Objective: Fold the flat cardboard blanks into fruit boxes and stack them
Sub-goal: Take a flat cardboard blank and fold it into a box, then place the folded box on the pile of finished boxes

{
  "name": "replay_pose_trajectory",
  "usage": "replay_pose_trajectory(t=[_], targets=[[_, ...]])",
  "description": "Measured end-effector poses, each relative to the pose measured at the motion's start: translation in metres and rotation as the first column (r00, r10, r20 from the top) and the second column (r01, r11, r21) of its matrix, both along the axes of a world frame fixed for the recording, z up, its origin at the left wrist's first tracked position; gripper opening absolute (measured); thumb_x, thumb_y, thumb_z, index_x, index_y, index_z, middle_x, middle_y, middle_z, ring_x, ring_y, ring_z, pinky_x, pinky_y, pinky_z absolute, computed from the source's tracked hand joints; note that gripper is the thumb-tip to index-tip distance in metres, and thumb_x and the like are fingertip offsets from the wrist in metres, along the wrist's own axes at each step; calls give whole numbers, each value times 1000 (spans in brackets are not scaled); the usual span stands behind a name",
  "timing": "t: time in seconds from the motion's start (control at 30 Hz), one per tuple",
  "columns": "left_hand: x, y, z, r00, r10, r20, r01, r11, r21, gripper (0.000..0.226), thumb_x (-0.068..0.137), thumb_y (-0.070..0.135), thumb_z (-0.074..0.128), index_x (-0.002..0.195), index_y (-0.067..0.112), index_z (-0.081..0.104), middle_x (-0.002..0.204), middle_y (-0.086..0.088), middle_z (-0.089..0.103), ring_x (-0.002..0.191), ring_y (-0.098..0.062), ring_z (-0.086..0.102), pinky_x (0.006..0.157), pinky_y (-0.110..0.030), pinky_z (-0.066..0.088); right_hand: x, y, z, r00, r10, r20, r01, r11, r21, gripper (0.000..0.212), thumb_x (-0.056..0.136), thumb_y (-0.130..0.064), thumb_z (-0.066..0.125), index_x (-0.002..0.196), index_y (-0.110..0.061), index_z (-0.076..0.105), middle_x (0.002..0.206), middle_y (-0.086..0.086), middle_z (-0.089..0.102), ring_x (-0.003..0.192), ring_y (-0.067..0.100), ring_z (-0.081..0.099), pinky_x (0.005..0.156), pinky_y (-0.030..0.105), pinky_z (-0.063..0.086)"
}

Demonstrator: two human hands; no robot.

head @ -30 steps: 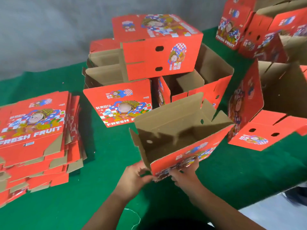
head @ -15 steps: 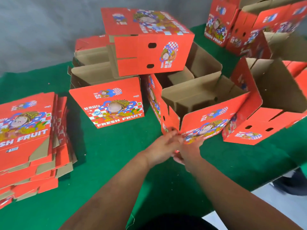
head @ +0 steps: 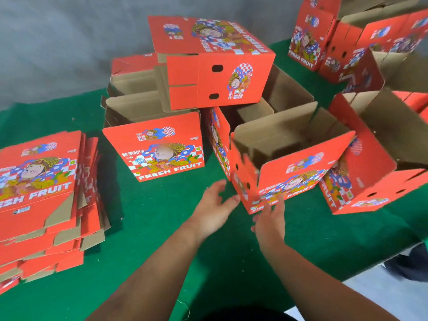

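A freshly folded red fruit box [head: 294, 174] stands open-topped on the green table, just right of centre, its brown inside showing. My left hand [head: 215, 205] is spread open beside the box's near-left corner, its fingertips close to or just touching that corner. My right hand [head: 269, 218] hovers with straight fingers in front of the box's printed front wall, near its lower edge. A stack of flat red blanks [head: 44, 195] lies at the left.
More folded boxes crowd behind: one upright [head: 155, 147], one lying on its side on top [head: 215, 63], open ones at the right [head: 370, 163] and back right [head: 347, 40]. The green table [head: 148, 228] ends at its front-right edge [head: 361, 269]. A grey wall stands behind.
The box was pushed away from me and set upright among the other boxes. Both hands have let go of its near corner and drawn back slightly, fingers spread.
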State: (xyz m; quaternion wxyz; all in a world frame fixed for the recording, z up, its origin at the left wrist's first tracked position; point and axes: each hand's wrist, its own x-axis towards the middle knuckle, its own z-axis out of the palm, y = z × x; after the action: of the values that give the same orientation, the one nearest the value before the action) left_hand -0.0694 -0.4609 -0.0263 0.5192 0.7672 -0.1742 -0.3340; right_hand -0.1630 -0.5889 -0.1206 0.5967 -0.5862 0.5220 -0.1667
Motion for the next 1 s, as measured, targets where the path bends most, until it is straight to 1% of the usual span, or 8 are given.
replay_pose_trajectory(t=[0.13, 0.2, 0.27, 0.3, 0.53, 0.63, 0.73, 1.0], targets=[[8, -37, 41, 947, -23, 320, 59, 993, -104, 85, 79, 64, 73, 149, 57, 25, 155, 12, 21, 150, -10, 16, 125, -36, 15, -16, -9, -2, 991, -129, -24, 131, 959, 251, 82, 100, -27, 54, 157, -51, 1, 104, 4, 65, 71, 27, 65, 78, 47, 64], [20, -48, 53, 601, -385, 700, 208, 922, 328, 85, 73, 69, 75, 147, 54, 36, 164, 7, 11, 153, -21, 4, 127, -49, 1, -15, -18, 6, 992, -116, 55, 98, 961, 260, 94, 95, -30, 65, 153, -59, -2, 101, -1, 68, 76, 22, 68, 72, 41, 65], [28, -54, 59, 139, -741, 657, 165, 672, 722, 49, 82, 64, 68, 128, 46, 61, 152, 8, 43, 153, -25, 13, 123, -55, -17, -12, -20, 15, 996, -27, 87, 10, 981, 195, 105, 88, -34, 73, 148, -65, -8, 107, -6, 71, 86, 19, 71, 68, 37, 63], [29, -57, 61, 108, -797, 594, 144, 604, 784, 29, 90, 55, 64, 116, 43, 67, 132, 13, 58, 149, -20, 27, 122, -53, -20, -9, -17, 17, 996, 20, 91, -34, 987, 157, 111, 86, -36, 76, 146, -66, -12, 114, -9, 69, 90, 17, 71, 67, 37, 62], [22, -62, 52, 303, -620, 724, 123, 779, 616, 47, 85, 58, 66, 116, 27, 49, 117, 5, 61, 121, -23, 53, 117, -40, 19, 19, 17, 14, 993, 107, -45, -114, 964, -241, 133, 65, -43, 88, 141, -66, -18, 154, -13, 3, 130, 28, 46, 105, 36, 41], [15, -76, 64, 509, -582, 634, 170, 790, 588, 87, 74, 80, 61, 141, 30, 36, 116, -6, 70, 116, -27, 58, 102, -46, 25, 34, 5, 13, 991, 65, -120, -102, 938, -330, 112, 73, -37, 76, 155, -32, -1, 158, -8, 8, 144, 38, 37, 116, 49, 39], [-16, -106, 70, 363, -723, 588, 209, 678, 704, 39, 91, 60, 59, 118, 32, 55, 107, -1, 74, 108, -24, 68, 90, -42, 27, 36, -11, 11, 987, 87, -135, -121, 956, -267, 79, 93, -8, 65, 158, -6, 20, 160, 19, 28, 140, 38, 45, 111, 44, 44], [-28, -108, 74, 448, -494, 745, 174, 866, 470, 31, 107, 44, 38, 118, 26, 62, 104, -5, 75, 103, -33, 68, 93, -39, 40, 21, -44, 35, 991, -55, -124, 2, 919, -395, 96, 93, -43, 62, 163, -26, -1, 162, 13, 28, 142, 32, 38, 114, 48, 35]])
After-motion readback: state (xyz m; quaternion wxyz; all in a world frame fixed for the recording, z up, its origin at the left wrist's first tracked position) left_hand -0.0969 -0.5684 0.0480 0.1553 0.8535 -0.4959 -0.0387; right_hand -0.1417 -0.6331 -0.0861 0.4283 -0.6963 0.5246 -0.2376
